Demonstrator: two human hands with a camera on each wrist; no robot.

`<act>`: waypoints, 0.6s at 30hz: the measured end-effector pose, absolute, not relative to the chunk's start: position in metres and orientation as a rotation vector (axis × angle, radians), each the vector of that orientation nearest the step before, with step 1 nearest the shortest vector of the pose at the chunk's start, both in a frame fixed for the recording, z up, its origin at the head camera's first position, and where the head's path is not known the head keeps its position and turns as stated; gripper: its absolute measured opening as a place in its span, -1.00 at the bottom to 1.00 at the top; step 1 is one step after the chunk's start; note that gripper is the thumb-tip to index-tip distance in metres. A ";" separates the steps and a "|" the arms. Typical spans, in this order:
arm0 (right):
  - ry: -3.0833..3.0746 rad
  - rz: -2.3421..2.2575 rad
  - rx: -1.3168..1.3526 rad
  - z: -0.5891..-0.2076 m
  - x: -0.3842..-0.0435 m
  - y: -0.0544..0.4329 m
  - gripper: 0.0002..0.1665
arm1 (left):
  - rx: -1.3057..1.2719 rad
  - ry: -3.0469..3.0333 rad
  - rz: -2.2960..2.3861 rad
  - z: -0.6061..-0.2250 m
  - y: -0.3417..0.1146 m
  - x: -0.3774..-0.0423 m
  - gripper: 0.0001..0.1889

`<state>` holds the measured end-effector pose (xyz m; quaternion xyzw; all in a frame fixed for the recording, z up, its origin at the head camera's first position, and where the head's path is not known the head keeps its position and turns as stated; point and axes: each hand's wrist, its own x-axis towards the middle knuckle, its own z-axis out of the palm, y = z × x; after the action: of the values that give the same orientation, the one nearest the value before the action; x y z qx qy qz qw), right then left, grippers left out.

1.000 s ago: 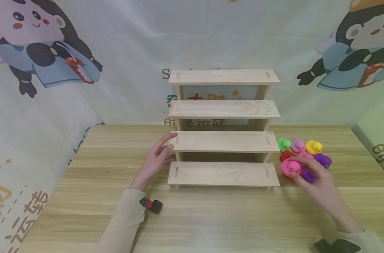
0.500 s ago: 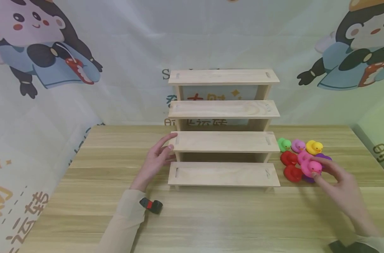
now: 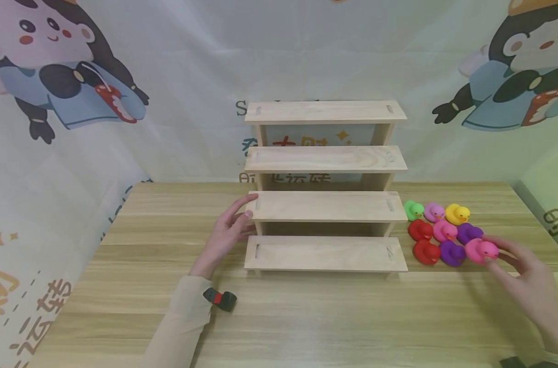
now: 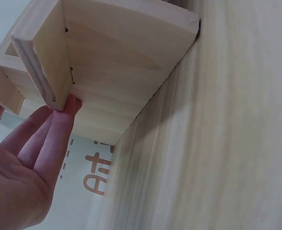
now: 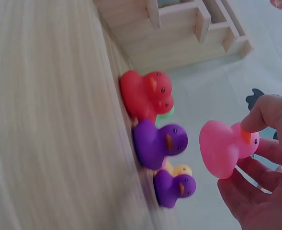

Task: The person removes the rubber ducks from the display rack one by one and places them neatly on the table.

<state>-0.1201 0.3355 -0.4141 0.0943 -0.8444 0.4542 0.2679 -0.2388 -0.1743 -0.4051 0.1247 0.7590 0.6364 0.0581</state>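
A pale wooden step shelf (image 3: 325, 205) with several tiers stands in the middle of the table. My left hand (image 3: 226, 230) grips the left end of its second tier from the bottom; in the left wrist view the fingertips lie against the board's corner. Between the thumb and fingers of my right hand (image 3: 527, 283) is a pink rubber duck (image 3: 480, 250), held off the table in the right wrist view. Left of it sit a purple duck (image 3: 452, 254) and a red duck (image 3: 426, 253). Behind are another red duck (image 3: 419, 230), a second pink duck (image 3: 444, 231) and another purple duck (image 3: 469, 233).
Farther back, right of the shelf, are a green duck (image 3: 414, 210), a lilac duck (image 3: 434, 212) and a yellow duck (image 3: 457, 214). A printed cloth (image 3: 191, 61) hangs behind the wood-grain table (image 3: 306, 322).
My right hand has carried the pink duck rightward, from over the front red duck, past the front purple duck, to the right end of the row. The left hand stays in place.
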 end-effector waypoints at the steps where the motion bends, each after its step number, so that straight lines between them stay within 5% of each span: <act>1: -2.278 1.222 0.256 -0.415 -0.119 0.337 -0.25 | 0.381 2.296 1.932 -0.405 -0.174 -0.239 -0.54; 9: -2.318 1.189 0.233 -0.420 -0.116 0.350 -0.20 | 0.390 2.294 1.942 -0.405 -0.174 -0.238 -0.55; 18: -2.562 1.071 0.029 -0.427 -0.120 0.366 -0.54 | 0.388 2.312 1.933 -0.405 -0.174 -0.238 -0.54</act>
<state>-0.1198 0.3657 -0.4268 0.0103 -0.9073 0.3792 0.1814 -0.2379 -0.1738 -0.4048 0.1277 0.7599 0.6353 0.0516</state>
